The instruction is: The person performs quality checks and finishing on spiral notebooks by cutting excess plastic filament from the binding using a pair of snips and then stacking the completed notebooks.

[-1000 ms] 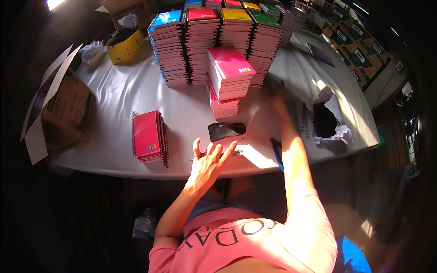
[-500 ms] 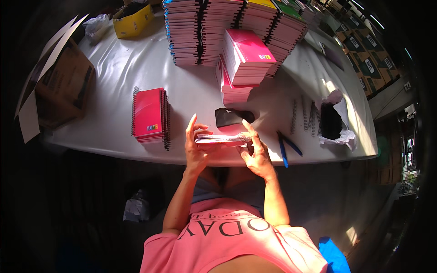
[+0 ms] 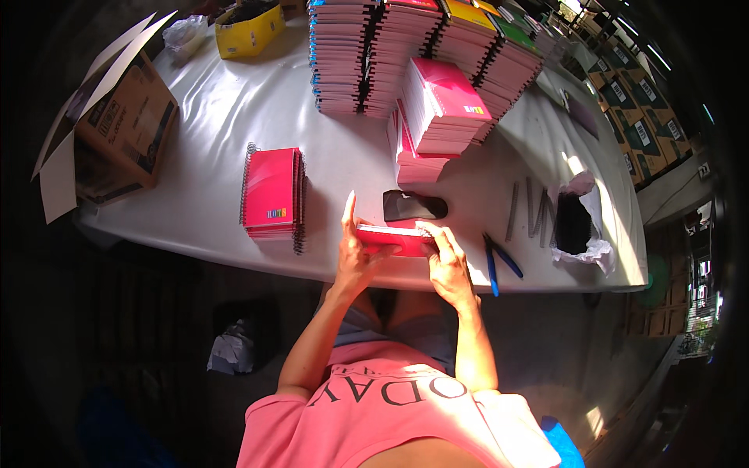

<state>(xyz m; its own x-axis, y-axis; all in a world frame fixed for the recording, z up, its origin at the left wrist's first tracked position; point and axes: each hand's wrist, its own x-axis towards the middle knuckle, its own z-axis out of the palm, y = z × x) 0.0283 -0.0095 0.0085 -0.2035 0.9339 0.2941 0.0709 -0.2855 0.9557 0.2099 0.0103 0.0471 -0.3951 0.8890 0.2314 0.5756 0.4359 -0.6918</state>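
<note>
Above the table's near edge I hold a red-covered spiral notebook (image 3: 402,243) between both hands. My left hand (image 3: 357,257) is closed on its left end, forefinger stretched up. My right hand (image 3: 450,261) grips the right end, where the wire coil shows by the fingertips. Just beyond lies a dark flat object (image 3: 413,205) whose kind I cannot make out. Pliers with blue handles (image 3: 499,261) rest right of my right hand. To the left sits a short stack of red coil-bound notebooks (image 3: 271,189).
Tall stacks of bound notebooks (image 3: 339,58) stand at the back, behind pink-covered blocks of pages (image 3: 445,109). Loose wire coils (image 3: 538,210) lie at right beside a white paper wrap (image 3: 599,257) with dark contents. An open carton (image 3: 133,129) and yellow box (image 3: 250,35) stand left.
The notebook has tipped so that more of its red cover faces me. My right fingers have closed in at its coil end. The whole view has shifted slightly.
</note>
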